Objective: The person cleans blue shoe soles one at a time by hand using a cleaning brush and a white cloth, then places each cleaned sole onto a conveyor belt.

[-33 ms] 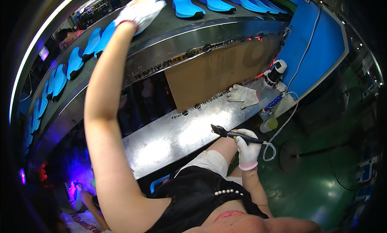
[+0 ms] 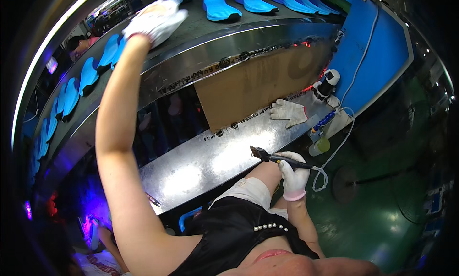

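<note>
Gloved right hand [image 2: 294, 176] holds a black corded tool [image 2: 273, 157]; gloved left hand [image 2: 158, 22], grip unclear, is among blue soles [image 2: 222, 8]

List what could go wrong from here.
The left hand is reaching among the blue soles on the belt, so it might knock one out of line.

The brush in the right hand trails a looped pale cord, which could snag or tug during a wider swing.

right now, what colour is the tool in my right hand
The tool in your right hand is mostly black; the head view shows it best.
</note>
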Motion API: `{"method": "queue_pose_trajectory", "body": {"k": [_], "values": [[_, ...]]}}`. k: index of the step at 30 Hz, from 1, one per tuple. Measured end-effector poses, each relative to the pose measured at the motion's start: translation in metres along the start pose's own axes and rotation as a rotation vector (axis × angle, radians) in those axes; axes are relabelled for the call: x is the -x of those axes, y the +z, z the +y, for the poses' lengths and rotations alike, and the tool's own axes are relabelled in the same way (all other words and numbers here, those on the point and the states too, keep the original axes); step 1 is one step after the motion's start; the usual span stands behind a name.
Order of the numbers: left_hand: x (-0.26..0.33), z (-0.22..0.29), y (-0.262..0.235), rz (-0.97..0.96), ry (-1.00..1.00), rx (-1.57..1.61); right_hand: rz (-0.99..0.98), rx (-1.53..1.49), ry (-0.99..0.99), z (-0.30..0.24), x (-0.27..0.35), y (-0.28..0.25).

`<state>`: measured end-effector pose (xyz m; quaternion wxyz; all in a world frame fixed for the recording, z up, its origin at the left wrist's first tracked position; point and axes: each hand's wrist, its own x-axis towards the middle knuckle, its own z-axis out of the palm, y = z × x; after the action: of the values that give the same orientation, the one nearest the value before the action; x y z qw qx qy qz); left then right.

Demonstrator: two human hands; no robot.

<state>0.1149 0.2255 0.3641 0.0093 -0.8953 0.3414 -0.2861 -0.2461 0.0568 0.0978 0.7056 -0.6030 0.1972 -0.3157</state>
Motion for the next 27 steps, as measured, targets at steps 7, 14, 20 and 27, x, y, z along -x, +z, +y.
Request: {"method": "queue_pose_trajectory", "body": {"k": [7,14,20,27], "values": [[0.104,-0.062,0.009,0.210,0.033,-0.064,-0.038,-0.039,0.013,0.003,0.006,0.021],[0.241,0.076,0.017,0.460,0.322,0.372,0.125,-0.228,-0.070,0.015,-0.011,-0.004],[0.344,0.181,0.157,0.128,0.260,1.051,0.247,-0.185,-0.047,0.019,-0.020,-0.007],[0.349,0.183,0.200,-0.365,-1.231,2.214,0.266,-0.332,0.143,0.040,-0.018,-0.007]]}}
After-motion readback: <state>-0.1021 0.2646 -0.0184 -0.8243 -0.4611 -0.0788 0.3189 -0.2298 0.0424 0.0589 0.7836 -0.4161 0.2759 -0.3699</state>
